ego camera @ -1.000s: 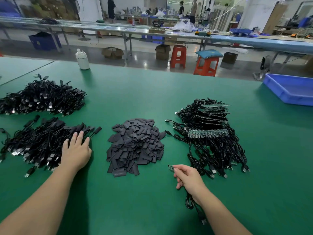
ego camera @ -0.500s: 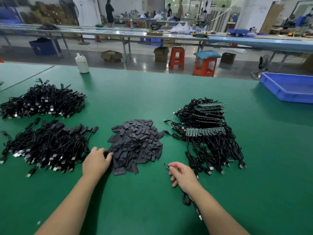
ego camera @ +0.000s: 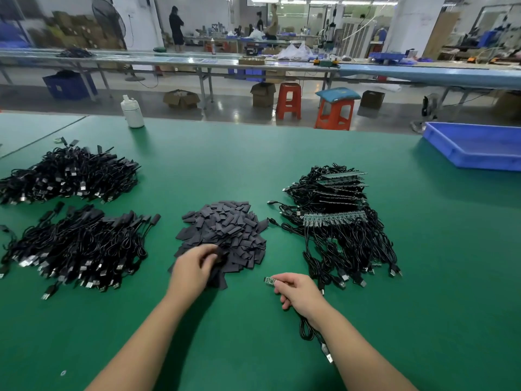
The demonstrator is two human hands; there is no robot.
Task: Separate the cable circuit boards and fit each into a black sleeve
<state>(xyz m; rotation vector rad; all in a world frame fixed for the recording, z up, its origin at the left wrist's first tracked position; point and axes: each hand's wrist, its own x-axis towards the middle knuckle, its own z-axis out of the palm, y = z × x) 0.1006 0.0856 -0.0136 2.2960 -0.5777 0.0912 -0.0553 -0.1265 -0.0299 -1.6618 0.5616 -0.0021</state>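
Here the left hand [ego camera: 194, 268] pinches a sleeve [ego camera: 218, 259]; right hand [ego camera: 298, 292] grips a circuit board [ego camera: 269, 280].

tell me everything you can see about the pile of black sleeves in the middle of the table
The pile of black sleeves is a loose heap of small, flat, matte dark-grey rectangles that overlap at all angles. It lies on the green table, between cable heaps on either side. The left hand rests on its near edge with fingers curled into the pieces; whether they have closed on one cannot be told. The right hand stays clear of it.
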